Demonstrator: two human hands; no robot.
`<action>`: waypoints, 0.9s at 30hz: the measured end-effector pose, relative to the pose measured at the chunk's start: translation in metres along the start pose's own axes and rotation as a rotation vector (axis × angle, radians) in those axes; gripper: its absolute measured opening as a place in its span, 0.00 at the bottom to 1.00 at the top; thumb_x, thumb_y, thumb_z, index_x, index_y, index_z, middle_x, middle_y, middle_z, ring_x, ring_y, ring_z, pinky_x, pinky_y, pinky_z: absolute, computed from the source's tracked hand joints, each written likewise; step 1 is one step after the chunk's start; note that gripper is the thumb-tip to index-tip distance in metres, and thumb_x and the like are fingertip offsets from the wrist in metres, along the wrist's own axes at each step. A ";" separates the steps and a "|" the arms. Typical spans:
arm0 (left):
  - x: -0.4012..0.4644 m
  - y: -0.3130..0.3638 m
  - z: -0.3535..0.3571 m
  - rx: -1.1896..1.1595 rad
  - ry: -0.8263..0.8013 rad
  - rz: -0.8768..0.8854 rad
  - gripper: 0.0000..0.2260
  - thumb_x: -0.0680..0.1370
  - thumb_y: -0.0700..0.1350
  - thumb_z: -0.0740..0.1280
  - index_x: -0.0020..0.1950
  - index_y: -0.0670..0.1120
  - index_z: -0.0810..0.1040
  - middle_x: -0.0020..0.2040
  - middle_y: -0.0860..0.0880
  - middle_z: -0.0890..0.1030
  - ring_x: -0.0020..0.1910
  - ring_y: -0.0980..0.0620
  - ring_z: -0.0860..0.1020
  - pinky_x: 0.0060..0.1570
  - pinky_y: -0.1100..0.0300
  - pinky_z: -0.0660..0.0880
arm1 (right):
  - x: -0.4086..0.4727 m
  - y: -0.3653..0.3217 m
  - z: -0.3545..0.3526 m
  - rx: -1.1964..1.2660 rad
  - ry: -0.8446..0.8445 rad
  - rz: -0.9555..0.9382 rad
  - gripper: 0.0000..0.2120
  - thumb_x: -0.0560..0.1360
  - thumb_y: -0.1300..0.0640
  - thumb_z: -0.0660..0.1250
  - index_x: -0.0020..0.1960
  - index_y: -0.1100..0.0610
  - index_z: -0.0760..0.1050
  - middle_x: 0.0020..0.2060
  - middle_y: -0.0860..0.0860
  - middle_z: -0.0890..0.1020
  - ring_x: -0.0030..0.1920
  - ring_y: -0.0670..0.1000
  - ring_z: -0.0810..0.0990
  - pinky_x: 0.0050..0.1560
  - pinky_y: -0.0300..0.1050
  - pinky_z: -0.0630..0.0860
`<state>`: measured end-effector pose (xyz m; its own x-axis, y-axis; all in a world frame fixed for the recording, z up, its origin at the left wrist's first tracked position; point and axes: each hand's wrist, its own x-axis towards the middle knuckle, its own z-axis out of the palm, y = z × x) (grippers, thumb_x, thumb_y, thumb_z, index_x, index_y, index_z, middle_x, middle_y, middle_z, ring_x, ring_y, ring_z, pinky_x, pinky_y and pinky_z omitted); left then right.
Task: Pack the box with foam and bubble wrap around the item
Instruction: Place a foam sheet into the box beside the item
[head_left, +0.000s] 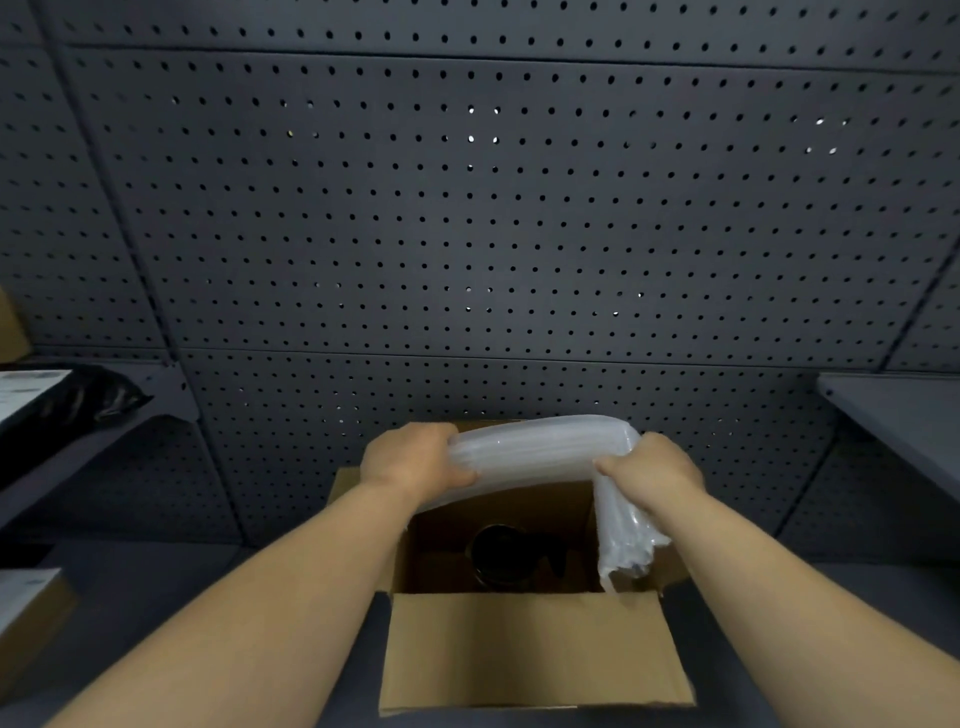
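An open cardboard box stands on the dark work surface in front of me, its near flap folded down toward me. Inside, on the bottom, lies a dark round item. Above the box opening I hold a white translucent sheet of air-column bubble wrap. My left hand grips its left end. My right hand grips it near the right end, where the sheet bends and hangs down into the box's right side.
A dark pegboard wall rises right behind the box. A grey shelf juts out at the right. At the left, a shelf holds a black bag and papers, with a cardboard box below.
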<state>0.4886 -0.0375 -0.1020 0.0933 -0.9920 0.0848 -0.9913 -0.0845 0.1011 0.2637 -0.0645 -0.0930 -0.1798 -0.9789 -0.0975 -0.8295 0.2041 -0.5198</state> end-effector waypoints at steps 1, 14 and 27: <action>0.000 0.001 0.003 -0.004 0.002 0.002 0.17 0.74 0.61 0.64 0.57 0.53 0.74 0.45 0.53 0.76 0.44 0.51 0.77 0.45 0.55 0.78 | 0.000 0.000 0.002 0.019 0.003 0.001 0.11 0.77 0.50 0.63 0.51 0.57 0.67 0.33 0.51 0.73 0.30 0.49 0.71 0.29 0.40 0.67; 0.022 0.001 0.034 -0.016 -0.111 0.006 0.16 0.75 0.60 0.64 0.57 0.53 0.75 0.51 0.51 0.79 0.49 0.49 0.78 0.50 0.52 0.78 | 0.019 0.010 0.035 -0.113 -0.002 0.041 0.22 0.79 0.52 0.59 0.70 0.59 0.61 0.35 0.51 0.74 0.31 0.48 0.73 0.25 0.39 0.63; 0.037 0.000 0.068 -0.034 -0.226 -0.004 0.17 0.76 0.59 0.64 0.60 0.52 0.73 0.54 0.50 0.79 0.52 0.49 0.78 0.48 0.57 0.76 | 0.028 0.022 0.072 0.016 -0.047 0.013 0.27 0.79 0.56 0.57 0.75 0.60 0.53 0.70 0.59 0.66 0.67 0.58 0.68 0.62 0.50 0.70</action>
<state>0.4858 -0.0801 -0.1660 0.0698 -0.9878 -0.1392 -0.9868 -0.0888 0.1351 0.2785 -0.0885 -0.1687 -0.1649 -0.9758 -0.1435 -0.8185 0.2166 -0.5321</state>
